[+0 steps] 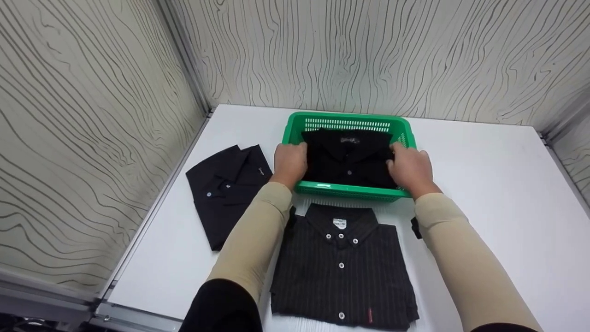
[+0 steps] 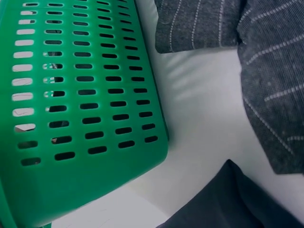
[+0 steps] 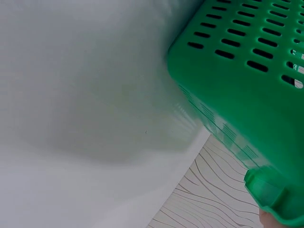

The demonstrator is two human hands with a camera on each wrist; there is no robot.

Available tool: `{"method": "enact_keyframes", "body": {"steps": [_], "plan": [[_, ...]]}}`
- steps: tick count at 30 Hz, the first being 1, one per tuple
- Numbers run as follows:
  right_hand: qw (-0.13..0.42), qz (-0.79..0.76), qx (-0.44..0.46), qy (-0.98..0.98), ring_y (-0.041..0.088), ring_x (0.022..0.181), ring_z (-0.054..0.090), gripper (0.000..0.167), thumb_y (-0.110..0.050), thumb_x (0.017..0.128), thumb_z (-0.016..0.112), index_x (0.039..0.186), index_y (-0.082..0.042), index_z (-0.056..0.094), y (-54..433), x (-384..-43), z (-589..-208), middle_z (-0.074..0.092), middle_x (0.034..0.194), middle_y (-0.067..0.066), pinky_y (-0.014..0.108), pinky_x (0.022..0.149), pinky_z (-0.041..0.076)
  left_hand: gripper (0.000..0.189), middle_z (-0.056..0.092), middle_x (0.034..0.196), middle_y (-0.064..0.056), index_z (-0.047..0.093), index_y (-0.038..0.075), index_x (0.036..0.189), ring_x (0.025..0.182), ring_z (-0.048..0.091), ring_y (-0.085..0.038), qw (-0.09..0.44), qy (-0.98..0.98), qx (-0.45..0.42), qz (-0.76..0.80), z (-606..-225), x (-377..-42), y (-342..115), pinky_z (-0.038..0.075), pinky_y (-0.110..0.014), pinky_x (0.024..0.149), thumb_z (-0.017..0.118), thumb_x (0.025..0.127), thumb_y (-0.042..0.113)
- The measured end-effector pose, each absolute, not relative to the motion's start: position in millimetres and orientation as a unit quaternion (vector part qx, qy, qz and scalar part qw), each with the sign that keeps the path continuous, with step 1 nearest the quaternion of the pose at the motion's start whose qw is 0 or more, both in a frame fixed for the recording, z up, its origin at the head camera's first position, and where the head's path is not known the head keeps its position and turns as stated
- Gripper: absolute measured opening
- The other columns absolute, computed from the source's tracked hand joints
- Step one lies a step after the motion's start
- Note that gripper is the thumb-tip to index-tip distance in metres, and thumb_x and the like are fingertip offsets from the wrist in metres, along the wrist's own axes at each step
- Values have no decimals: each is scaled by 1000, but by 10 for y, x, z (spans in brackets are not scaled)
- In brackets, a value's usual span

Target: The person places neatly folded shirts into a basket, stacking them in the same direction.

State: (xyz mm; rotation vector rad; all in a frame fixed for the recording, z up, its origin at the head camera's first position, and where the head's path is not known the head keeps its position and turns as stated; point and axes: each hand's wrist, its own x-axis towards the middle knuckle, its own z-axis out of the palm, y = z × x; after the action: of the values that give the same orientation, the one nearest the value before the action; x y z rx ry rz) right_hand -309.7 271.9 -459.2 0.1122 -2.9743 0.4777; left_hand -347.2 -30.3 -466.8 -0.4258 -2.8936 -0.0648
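A green plastic basket (image 1: 355, 190) with slotted walls stands toward the back of the white table, a folded black shirt (image 1: 349, 159) inside, collar at the far side. My left hand (image 1: 290, 162) grips the basket's left rim. The right hand (image 1: 411, 167) grips the opposite rim, its thumb reaching inside over the shirt. In the right wrist view, part of a finger (image 3: 270, 220) shows by the rim; most of that hand is hidden.
In front of the basket lies a folded dark striped shirt (image 1: 343, 276) with white buttons. Another folded dark shirt (image 1: 226, 184) lies left of the basket, partly behind my left arm. Patterned panels (image 1: 359, 55) border the white table (image 1: 498, 184) at the back and sides.
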Motion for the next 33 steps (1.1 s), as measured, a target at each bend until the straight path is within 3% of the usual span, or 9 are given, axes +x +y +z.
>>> {"method": "enact_keyframes", "body": {"steps": [16, 24, 26, 28, 33], "plan": [[62, 114, 47, -990, 42, 98, 60, 48, -22, 98, 59, 139, 3, 55, 2695, -3070, -4597, 66, 113, 28, 54, 80, 40, 13, 73, 87, -7, 68, 12, 99, 85, 70, -23, 63, -989, -134, 6, -4640, -3476, -276, 50, -44, 90, 55, 102, 16], [75, 103, 51, -991, 39, 85, 58, 56, -25, 96, 59, 146, 1, 50, 2691, -3085, -4599, 67, 97, 25, 52, 74, 39, 17, 72, 83, -6, 69, 11, 109, 81, 68, -23, 66, -990, -123, -34, -4607, -3473, -279, 48, -42, 89, 56, 99, 18], [78, 109, 51, -990, 38, 83, 58, 58, -24, 96, 59, 148, 0, 48, 2690, -3087, -4601, 68, 102, 25, 51, 72, 38, 19, 71, 82, -6, 68, 11, 111, 80, 68, -23, 71, -989, -125, -44, -4609, -3473, -284, 48, -42, 89, 58, 98, 19], [79, 117, 52, -989, 39, 90, 60, 62, -24, 96, 60, 151, -2, 44, 2688, -3084, -4601, 66, 117, 25, 51, 72, 38, 21, 71, 82, -7, 68, 10, 114, 80, 68, -24, 78, -987, -127, -56, -4615, -3472, -292, 49, -43, 89, 60, 97, 19], [76, 142, 47, -986, 41, 125, 51, 71, -25, 95, 61, 158, -7, 33, 2706, -3083, -4604, 48, 149, 22, 56, 82, 39, 37, 72, 87, -9, 63, 9, 132, 84, 68, -26, 85, -983, -118, -108, -4621, -3464, -310, 48, -43, 93, 64, 97, 20]]}}
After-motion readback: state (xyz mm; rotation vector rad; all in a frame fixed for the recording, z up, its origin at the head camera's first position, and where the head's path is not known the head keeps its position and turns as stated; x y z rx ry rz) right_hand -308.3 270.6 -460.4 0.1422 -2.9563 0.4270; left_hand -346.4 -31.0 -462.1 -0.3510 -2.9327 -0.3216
